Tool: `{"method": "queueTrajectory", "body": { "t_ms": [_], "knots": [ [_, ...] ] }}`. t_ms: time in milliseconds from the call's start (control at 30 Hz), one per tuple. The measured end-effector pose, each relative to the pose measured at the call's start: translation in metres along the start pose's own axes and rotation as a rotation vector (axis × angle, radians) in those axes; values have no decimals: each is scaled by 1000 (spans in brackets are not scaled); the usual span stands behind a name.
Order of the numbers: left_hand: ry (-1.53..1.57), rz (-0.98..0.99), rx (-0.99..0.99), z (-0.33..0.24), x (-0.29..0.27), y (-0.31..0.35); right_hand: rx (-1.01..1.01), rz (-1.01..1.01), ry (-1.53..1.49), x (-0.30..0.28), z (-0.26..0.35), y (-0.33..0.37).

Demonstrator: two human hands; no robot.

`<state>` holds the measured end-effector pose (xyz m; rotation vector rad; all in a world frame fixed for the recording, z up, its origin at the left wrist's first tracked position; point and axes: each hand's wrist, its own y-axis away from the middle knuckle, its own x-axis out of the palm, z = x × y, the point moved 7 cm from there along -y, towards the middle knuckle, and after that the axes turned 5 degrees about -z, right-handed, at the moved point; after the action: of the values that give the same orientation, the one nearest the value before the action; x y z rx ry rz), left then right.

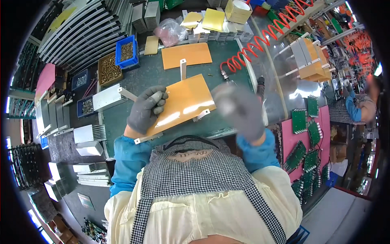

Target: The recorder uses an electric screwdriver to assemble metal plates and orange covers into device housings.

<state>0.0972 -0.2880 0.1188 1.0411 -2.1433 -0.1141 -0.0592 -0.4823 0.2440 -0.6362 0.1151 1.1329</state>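
Observation:
An orange board [187,99] with white posts at its corners is tilted in front of me, over the dark green work surface [118,122]. My left hand [148,107], in a grey glove, is closed at the board's left edge, its fingers curled over that side. One white post [128,94] sticks out past this hand, and another post [183,69] rises behind the board's far edge. Just right of the board is my right hand [243,112], also gloved. Motion smears its fingers, so what they hold, if anything, cannot be made out.
A second orange board [187,55] lies farther back. Blue bins [126,52] and a box of brass-coloured fasteners [109,70] stand left. A red coiled hose [260,42] hangs at right, near a dark screwdriver-like tool [260,86]. Green circuit boards [299,120] lie on pink sheeting. Another person [359,106] is at far right.

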Motion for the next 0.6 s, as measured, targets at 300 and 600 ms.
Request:
{"method": "queueTrajectory", "body": {
  "t_ms": [300,600],
  "knots": [
    [-20,-29,-5,-3,1,4,828,254,928,-24,-247,61],
    [10,28,14,-5,-2,3,885,-33,385,-39,-268,74]
  ]
}}
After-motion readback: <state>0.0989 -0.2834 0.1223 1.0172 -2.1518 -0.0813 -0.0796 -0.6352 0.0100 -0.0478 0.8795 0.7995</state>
